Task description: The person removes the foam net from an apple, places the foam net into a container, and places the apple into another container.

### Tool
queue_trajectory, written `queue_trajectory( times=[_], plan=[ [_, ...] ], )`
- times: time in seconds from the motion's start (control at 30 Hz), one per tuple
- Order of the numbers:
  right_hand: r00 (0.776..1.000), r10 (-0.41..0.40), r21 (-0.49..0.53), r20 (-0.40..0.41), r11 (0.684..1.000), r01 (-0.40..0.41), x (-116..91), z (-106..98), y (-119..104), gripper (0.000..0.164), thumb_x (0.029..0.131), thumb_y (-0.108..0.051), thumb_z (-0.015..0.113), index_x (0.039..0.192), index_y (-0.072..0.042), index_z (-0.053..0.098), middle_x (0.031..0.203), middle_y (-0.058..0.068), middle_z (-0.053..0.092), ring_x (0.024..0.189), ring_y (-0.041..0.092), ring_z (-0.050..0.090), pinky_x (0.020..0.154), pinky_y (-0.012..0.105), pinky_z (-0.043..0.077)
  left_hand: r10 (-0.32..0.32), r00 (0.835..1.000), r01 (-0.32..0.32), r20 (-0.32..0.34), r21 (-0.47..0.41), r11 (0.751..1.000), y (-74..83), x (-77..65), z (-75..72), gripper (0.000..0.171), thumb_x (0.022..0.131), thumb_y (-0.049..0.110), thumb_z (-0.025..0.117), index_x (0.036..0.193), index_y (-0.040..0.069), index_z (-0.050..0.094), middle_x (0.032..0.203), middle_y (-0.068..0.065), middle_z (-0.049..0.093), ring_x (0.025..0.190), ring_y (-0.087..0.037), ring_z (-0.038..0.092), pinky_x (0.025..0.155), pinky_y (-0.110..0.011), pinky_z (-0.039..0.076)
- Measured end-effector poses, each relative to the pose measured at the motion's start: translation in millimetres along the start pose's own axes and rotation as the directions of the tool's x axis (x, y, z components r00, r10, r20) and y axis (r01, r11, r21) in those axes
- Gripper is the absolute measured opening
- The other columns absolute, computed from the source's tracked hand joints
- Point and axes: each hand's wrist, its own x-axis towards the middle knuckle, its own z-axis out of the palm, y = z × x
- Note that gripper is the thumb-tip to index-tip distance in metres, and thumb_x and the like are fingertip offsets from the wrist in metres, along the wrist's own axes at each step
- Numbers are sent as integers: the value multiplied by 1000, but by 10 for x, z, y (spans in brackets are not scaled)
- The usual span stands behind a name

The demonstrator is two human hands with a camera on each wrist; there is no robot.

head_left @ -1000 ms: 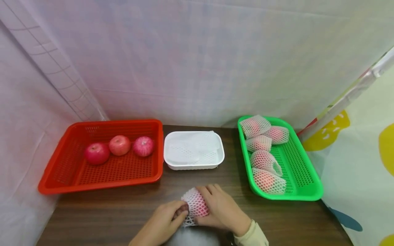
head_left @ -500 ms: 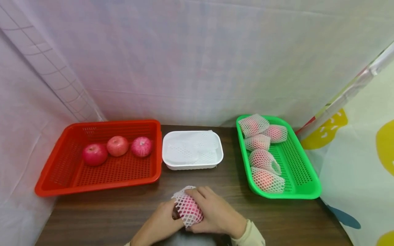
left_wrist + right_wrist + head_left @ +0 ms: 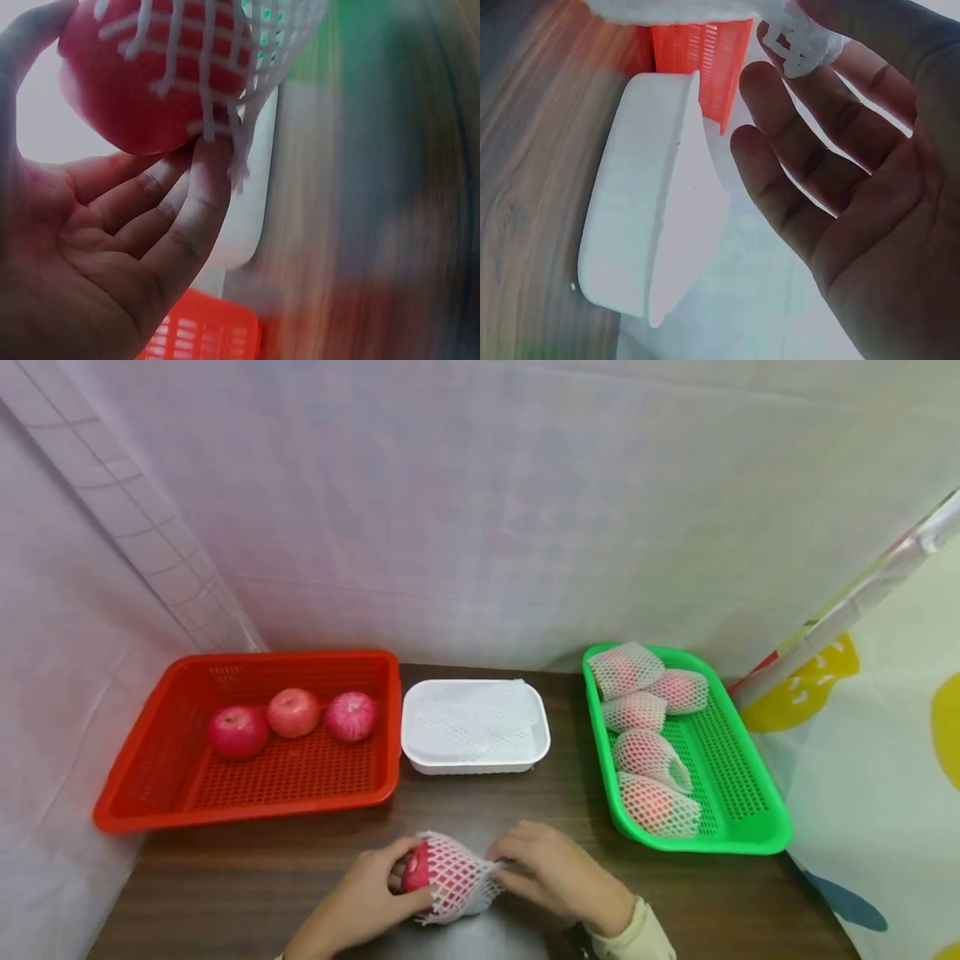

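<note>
- The apple point(image 3: 415, 870) is at the near middle of the table point(image 3: 225, 893), partly inside a white foam net point(image 3: 455, 881), its left end bare.
- The left hand point(image 3: 367, 893) grips that bare end, thumb on the near side, a fingertip at the net's edge.
- The right hand point(image 3: 562, 877) pinches the net's narrowed right end between thumb and forefinger; its other fingers curve loosely, apart from one another.
- The step in hand looks like sleeving the apple.
- The next move probably calls for a steady left grip while the right draws the net leftover-side snug, covering the bare end.
- Five netted apples point(image 3: 633, 711) lie in the green basket point(image 3: 708, 844), far right.
</note>
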Motion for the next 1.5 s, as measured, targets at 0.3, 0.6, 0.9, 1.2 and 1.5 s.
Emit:
queue_trajectory(
  times=[0.3, 0.6, 0.9, 1.2, 1.5],
  plan=[
    [973, 78, -239, -219, 962, -131, 154, -446, 388, 18, 77, -11, 79, 91, -10, 67, 86, -2, 65, 77, 15, 59, 66, 32, 52, -215, 976, 218, -44, 70, 973, 46, -128, -226, 72, 79, 53, 81, 131, 9, 60, 108, -1, 65, 89, -17, 58, 75, -37, 54],
    [942, 91, -375, -322, 902, -215, 631, -466, 969, 20, 82, -5, 76, 100, -10, 67, 84, 7, 61, 71, 29, 57, 61, 42, 49, -201, 980, 200, 1, 109, 974, 9, -202, -202, 75, 79, 58, 78, 131, 8, 60, 105, -1, 65, 89, -16, 58, 72, -38, 54],
    [938, 346, -376, 12, 871, -316, 784, 129, 1302, 12, 83, -9, 75, 95, -13, 74, 84, 6, 71, 75, 33, 65, 64, 47, 53, -248, 968, 249, -30, 167, 954, 68, -225, -156, 76, 75, 62, 79, 130, 13, 62, 109, -1, 62, 100, -26, 53, 73, -45, 53],
    [944, 327, -456, 44, 847, -272, 712, -139, 1120, 26, 85, -4, 64, 110, -8, 72, 95, 9, 72, 81, 33, 65, 65, 47, 53, -217, 976, 219, -29, 157, 963, 75, -200, -161, 76, 76, 62, 78, 130, 12, 61, 109, -1, 63, 95, -21, 55, 73, -41, 53],
    [953, 189, -442, -238, 852, -280, 168, -375, 575, 40, 85, -13, 76, 122, -1, 65, 105, 12, 69, 93, 34, 65, 75, 50, 52, -277, 961, 271, 20, 134, 953, 86, -138, -236, 79, 75, 59, 80, 132, 10, 59, 111, -4, 62, 93, -22, 56, 73, -44, 56]
  ],
)
